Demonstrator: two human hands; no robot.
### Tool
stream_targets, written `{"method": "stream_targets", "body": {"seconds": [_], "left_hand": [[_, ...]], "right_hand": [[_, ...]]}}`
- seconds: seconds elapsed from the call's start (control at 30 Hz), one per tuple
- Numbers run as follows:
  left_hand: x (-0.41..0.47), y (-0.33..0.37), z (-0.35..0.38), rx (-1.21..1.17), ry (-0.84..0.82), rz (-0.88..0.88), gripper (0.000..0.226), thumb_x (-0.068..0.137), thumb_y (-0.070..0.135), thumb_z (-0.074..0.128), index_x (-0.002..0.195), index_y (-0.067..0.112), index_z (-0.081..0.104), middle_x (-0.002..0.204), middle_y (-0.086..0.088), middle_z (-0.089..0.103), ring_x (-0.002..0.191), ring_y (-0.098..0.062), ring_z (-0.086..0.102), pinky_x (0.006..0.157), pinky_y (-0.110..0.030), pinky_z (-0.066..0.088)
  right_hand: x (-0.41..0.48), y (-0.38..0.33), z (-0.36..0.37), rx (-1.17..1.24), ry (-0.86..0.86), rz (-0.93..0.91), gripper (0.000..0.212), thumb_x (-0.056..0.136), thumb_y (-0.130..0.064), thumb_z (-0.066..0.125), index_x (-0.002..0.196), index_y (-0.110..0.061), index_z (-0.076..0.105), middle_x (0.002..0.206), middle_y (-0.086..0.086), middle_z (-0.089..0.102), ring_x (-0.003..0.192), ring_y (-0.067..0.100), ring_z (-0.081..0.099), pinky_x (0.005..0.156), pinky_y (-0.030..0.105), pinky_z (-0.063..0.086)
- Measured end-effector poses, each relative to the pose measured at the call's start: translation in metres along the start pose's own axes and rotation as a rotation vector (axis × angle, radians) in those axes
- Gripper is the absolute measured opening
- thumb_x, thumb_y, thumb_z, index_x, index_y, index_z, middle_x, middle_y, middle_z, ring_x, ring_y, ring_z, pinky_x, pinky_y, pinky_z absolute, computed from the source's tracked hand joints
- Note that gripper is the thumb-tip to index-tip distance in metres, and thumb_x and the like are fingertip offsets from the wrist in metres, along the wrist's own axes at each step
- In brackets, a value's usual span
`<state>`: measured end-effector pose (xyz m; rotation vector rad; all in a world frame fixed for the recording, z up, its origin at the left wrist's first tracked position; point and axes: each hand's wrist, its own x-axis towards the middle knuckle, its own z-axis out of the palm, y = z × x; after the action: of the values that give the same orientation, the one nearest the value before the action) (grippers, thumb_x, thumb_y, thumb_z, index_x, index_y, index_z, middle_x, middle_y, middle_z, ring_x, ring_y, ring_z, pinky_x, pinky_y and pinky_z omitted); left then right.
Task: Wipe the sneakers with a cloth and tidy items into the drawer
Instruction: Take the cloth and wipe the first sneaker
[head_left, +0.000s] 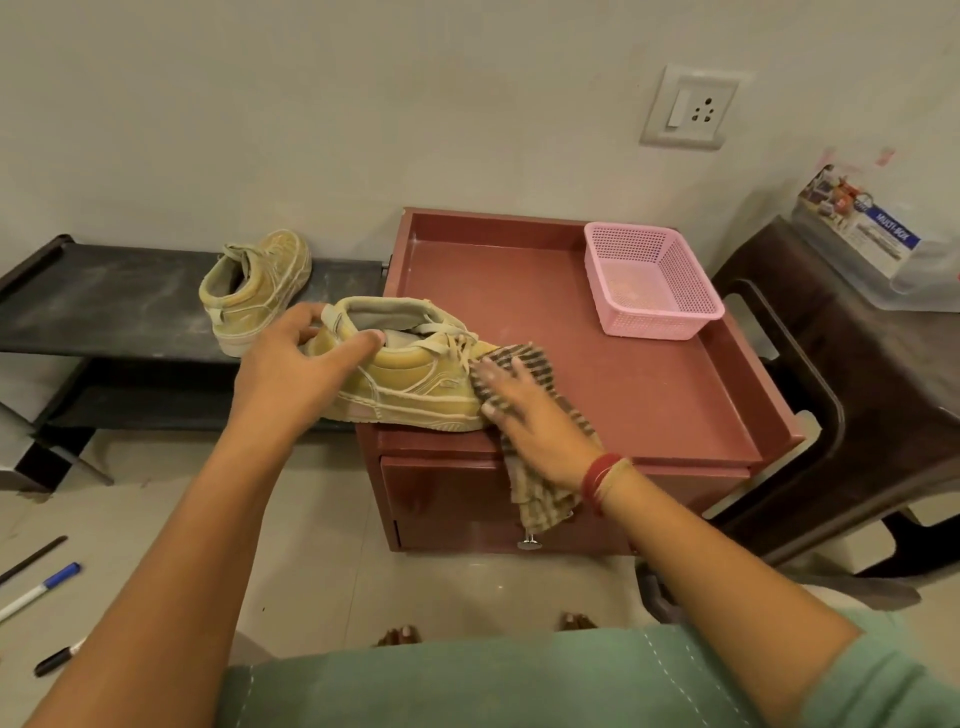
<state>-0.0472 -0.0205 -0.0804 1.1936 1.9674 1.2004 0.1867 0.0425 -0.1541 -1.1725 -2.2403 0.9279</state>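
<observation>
Cabinet: the red-brown cabinet (649, 395) fills the middle right of the frame; its top is a shallow tray with raised edges, and its drawer (467, 519) below sits shut, a metal knob (529, 543) on its front.
Rack: a dark low rack (104, 306) runs across the left, against the wall.
Near sneaker: the tan sneaker (415, 379) stands on the cabinet's front left corner, toe pointing right.
Far sneaker: the second sneaker (254, 291) rests on the rack, upper left of centre, toe toward the wall.
Basket: a pink basket (652, 280) sits in the tray's far right corner.
Cloth: the checked cloth (524, 364) lies over the near sneaker's toe and hangs down past the drawer front.
My left hand (291, 364): curled around the near sneaker's heel and collar, thumb at the opening.
My right hand (530, 410): fingers spread flat, pressing the cloth against the toe; not closed around it.
Pens: a blue-capped pen (41, 590) and a black marker (57, 660) lie on the floor at lower left.
</observation>
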Motion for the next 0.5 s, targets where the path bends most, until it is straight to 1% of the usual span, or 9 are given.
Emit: {"method": "stream_targets", "body": {"seconds": [0.03, 0.07, 0.13, 0.17, 0.23, 0.3, 0.37, 0.43, 0.5], "left_hand": [[0.000, 0.000, 0.000, -0.003, -0.004, -0.001, 0.042, 0.065, 0.061, 0.068, 0.100, 0.039, 0.061, 0.109, 0.007, 0.063, 0.099, -0.017, 0.059, 0.086, -0.046, 0.051], [0.000, 0.000, -0.001, -0.006, -0.006, -0.002, 0.041, 0.066, 0.060, 0.068, 0.101, 0.039, 0.061, 0.110, 0.007, 0.062, 0.099, -0.017, 0.058, 0.087, -0.046, 0.051], [0.000, -0.002, -0.001, -0.011, -0.011, 0.001, 0.038, 0.069, 0.056, 0.070, 0.101, 0.039, 0.062, 0.112, 0.007, 0.061, 0.101, -0.017, 0.058, 0.086, -0.044, 0.050], [0.000, -0.003, -0.001, -0.015, -0.013, 0.004, 0.035, 0.070, 0.054, 0.071, 0.100, 0.039, 0.062, 0.112, 0.007, 0.061, 0.101, -0.017, 0.058, 0.084, -0.042, 0.050], [0.001, -0.005, -0.002, -0.021, -0.024, 0.008, 0.031, 0.073, 0.051, 0.073, 0.099, 0.038, 0.062, 0.110, 0.007, 0.061, 0.099, -0.015, 0.058, 0.081, -0.039, 0.050], [0.003, -0.005, -0.002, -0.026, -0.039, 0.002, 0.036, 0.069, 0.054, 0.072, 0.100, 0.038, 0.062, 0.110, 0.007, 0.062, 0.099, -0.016, 0.059, 0.080, -0.040, 0.051], [0.005, -0.005, 0.000, -0.044, -0.040, -0.005, 0.038, 0.069, 0.053, 0.072, 0.102, 0.037, 0.062, 0.111, 0.005, 0.063, 0.098, -0.017, 0.060, 0.076, -0.038, 0.052], [0.006, -0.006, 0.002, -0.054, -0.017, -0.011, 0.039, 0.073, 0.048, 0.074, 0.106, 0.031, 0.061, 0.113, 0.005, 0.060, 0.095, -0.011, 0.057, 0.069, -0.032, 0.047], [0.006, -0.009, 0.002, -0.047, 0.005, -0.070, 0.052, 0.069, 0.052, 0.076, 0.112, 0.027, 0.058, 0.116, 0.004, 0.058, 0.096, -0.012, 0.056, 0.071, -0.033, 0.048]], "right_hand": [[-0.001, 0.006, 0.008, -0.054, -0.038, -0.011, 0.049, 0.101, -0.022, 0.039, 0.147, -0.031, 0.023, 0.154, -0.013, 0.018, 0.143, 0.009, 0.002, 0.116, 0.028, 0.007], [0.002, 0.013, 0.010, -0.061, 0.007, 0.011, 0.050, 0.101, -0.022, 0.038, 0.147, -0.030, 0.021, 0.155, -0.012, 0.013, 0.143, 0.009, -0.001, 0.116, 0.026, 0.005], [0.008, 0.017, 0.005, 0.008, 0.153, 0.140, 0.049, 0.101, -0.022, 0.039, 0.148, -0.025, 0.023, 0.157, -0.004, 0.011, 0.145, 0.012, 0.008, 0.112, 0.019, 0.008], [0.009, 0.015, 0.004, 0.034, 0.175, 0.185, 0.049, 0.101, -0.023, 0.039, 0.147, -0.024, 0.025, 0.157, -0.001, 0.012, 0.145, 0.014, 0.011, 0.110, 0.018, 0.009], [0.007, 0.008, 0.007, 0.066, 0.116, 0.139, 0.047, 0.101, -0.025, 0.038, 0.147, -0.026, 0.027, 0.157, -0.002, 0.015, 0.145, 0.015, 0.004, 0.112, 0.025, 0.007], [0.002, 0.004, 0.013, 0.039, 0.020, 0.066, 0.048, 0.101, -0.025, 0.038, 0.147, -0.028, 0.025, 0.156, -0.008, 0.016, 0.144, 0.015, -0.001, 0.116, 0.032, 0.004], [0.006, 0.011, 0.004, -0.027, 0.029, 0.134, 0.050, 0.101, -0.026, 0.038, 0.148, -0.028, 0.022, 0.157, -0.008, 0.014, 0.145, 0.018, 0.007, 0.118, 0.035, 0.008], [0.012, 0.013, -0.008, -0.101, 0.080, 0.259, 0.050, 0.101, -0.028, 0.037, 0.149, -0.028, 0.021, 0.157, -0.003, 0.017, 0.144, 0.019, 0.019, 0.116, 0.032, 0.016], [0.011, 0.004, -0.009, -0.174, 0.044, 0.201, 0.049, 0.101, -0.027, 0.038, 0.148, -0.029, 0.024, 0.157, -0.004, 0.016, 0.145, 0.018, 0.012, 0.117, 0.036, 0.013]]}}
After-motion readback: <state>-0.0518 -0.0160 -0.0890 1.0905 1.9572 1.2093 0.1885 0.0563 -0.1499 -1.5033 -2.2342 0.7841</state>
